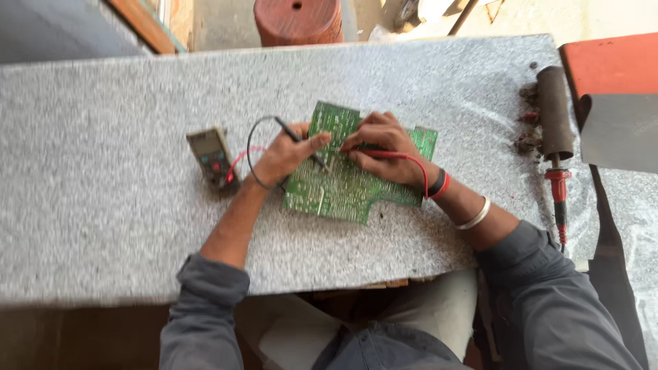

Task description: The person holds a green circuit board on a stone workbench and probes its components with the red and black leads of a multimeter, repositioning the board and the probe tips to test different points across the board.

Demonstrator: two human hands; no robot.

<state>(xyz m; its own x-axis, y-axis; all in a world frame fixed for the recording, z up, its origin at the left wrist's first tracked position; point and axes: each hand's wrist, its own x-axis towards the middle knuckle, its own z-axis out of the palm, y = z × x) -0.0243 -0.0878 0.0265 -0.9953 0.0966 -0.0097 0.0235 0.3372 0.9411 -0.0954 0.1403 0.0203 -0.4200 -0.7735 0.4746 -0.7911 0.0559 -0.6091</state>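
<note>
We're at a speckled grey stone table, both hands down on a green circuit board that lies flat near the table's middle, solder side up w/ pale traces showing. Our left hand is closed around a black probe, pinched btwn thumb and fingers like a pen, tip angled down onto the board approx at its centre; the hand's heel rests at the board's left edge. Black lead loops up and round behind that hand, towards the meter. Our right hand lies on the board's upper right part, fingers curled shut over a red probe, tip pointing left, close to the black one's tip; whether the two tips touch, we can't tell. Red lead arcs back over the right wrist, next to a red-and-black band and a silver bangle. Just left of the left hand, a small grey multimeter sits on the table, a red lead plugged in at its lower end; its screen is too small to make out. Well apart, at the table's right end, a dark cylindrical tool w/ a red handle piece lies lengthwise, bits of dark debris beside it. Red round stool stands beyond the far edge. Grey sleeves pushed up on both arms.
</note>
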